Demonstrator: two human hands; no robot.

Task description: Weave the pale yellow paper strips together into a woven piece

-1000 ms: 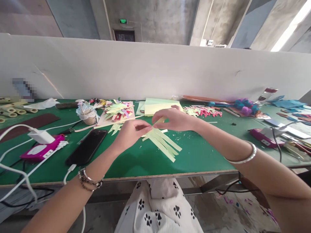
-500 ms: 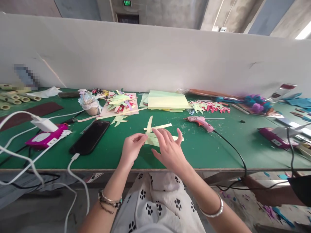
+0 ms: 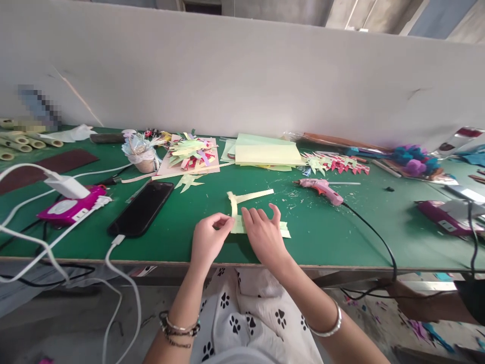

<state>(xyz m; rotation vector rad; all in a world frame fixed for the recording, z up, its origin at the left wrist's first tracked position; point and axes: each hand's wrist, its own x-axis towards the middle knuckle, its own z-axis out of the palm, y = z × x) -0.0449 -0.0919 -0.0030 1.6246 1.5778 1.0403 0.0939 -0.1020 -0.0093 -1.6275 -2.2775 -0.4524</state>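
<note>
My left hand (image 3: 212,235) is closed, with thumb and forefinger pinching the near end of a pale yellow paper strip (image 3: 234,205). This strip stands up in a slight curve, its far end folded over. Another pale strip (image 3: 257,195) runs off to the right behind it. My right hand (image 3: 265,235) lies palm down over pale green paper strips (image 3: 285,230), fingers stretched forward and the little finger raised; its thumb is hidden. The strips' ends show on both sides of that hand.
A pink glue gun (image 3: 322,190) lies to the right, its black cord running off the table edge. On the left are a black phone (image 3: 142,210) and a purple power strip (image 3: 74,206). Behind lie cut paper pieces (image 3: 191,153) and stacked sheets (image 3: 267,152). Another person's arm (image 3: 424,302) shows lower right.
My right hand has come down onto the pale green strips, and its thumb is now hidden. The upright strip looks shorter and more bent. The view has tilted down slightly.
</note>
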